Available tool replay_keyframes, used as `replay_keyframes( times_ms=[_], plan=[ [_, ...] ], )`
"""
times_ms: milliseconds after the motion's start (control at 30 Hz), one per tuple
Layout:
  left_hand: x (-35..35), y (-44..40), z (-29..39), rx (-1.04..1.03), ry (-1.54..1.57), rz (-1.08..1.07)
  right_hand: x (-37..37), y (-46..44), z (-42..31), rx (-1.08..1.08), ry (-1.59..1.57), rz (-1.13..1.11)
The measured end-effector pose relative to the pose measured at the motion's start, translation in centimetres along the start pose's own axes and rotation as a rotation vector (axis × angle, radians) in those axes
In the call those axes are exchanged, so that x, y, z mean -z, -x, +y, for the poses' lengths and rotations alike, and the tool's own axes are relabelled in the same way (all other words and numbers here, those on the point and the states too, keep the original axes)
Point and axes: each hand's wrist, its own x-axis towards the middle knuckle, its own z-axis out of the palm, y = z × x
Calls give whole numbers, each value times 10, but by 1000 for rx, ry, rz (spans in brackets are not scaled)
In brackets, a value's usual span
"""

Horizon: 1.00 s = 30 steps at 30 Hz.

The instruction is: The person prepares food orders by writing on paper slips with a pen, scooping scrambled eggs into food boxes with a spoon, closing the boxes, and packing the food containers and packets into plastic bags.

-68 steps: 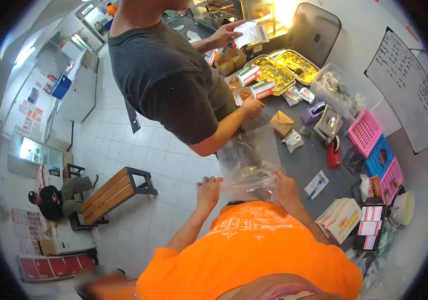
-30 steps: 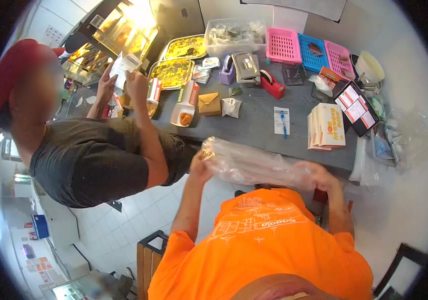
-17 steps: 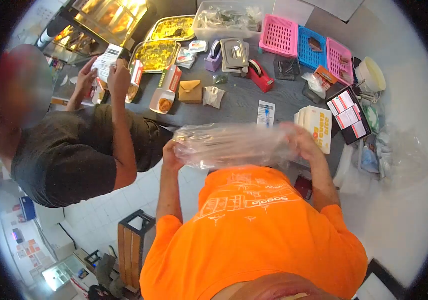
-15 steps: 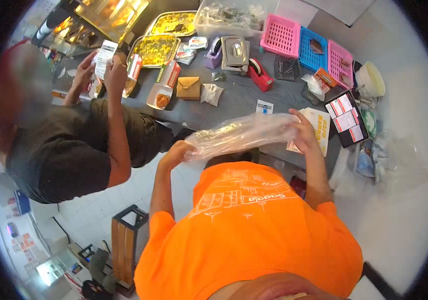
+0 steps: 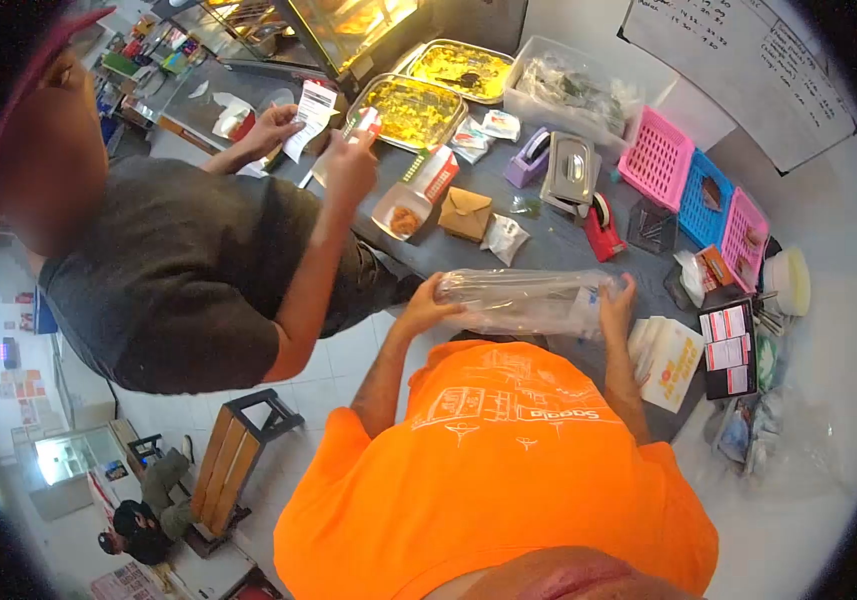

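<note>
Clear plastic bag (image 5: 523,302) spread sideways by near edge of desk (image 5: 550,246), small white packet (image 5: 504,240) at its 12 o'clock. Left hand (image 5: 428,308): grip closed on 9 o'clock end; right hand (image 5: 616,303): grip on 3 o'clock end. Likely light, limp, slippery; probably best pinched firmly at both ends

The bag (image 5: 528,302) stretched between the fingers (image 5: 432,308) is thin clear plastic, glossy and creased. Beyond the fingers, the bench (image 5: 551,243) has a dark matt top bearing a matt brown card box (image 5: 465,213) and a shiny metal pan (image 5: 570,166); nearer than the fingers, the orange shirt (image 5: 498,465) is matt cloth.
</note>
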Motion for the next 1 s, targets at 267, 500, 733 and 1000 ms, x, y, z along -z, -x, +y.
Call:
replay_keyframes(
  times_ms=[267, 500, 733, 1000],
  plan=[
    [-5, -38, -15, 179, -92, 23, -54, 42, -50, 420, 70, -1033],
    [-24, -49, 97, -755, -943, 362, -38, 26, -70, 247, 636, -1235],
    [-109, -140, -36, -572, -1351, -871, -13, -3, -94, 252, 789, -1435],
    [-101, -91, -1, -330, -1653, -699, 13, -21, -109, 402, 519, -1037]
  ],
)
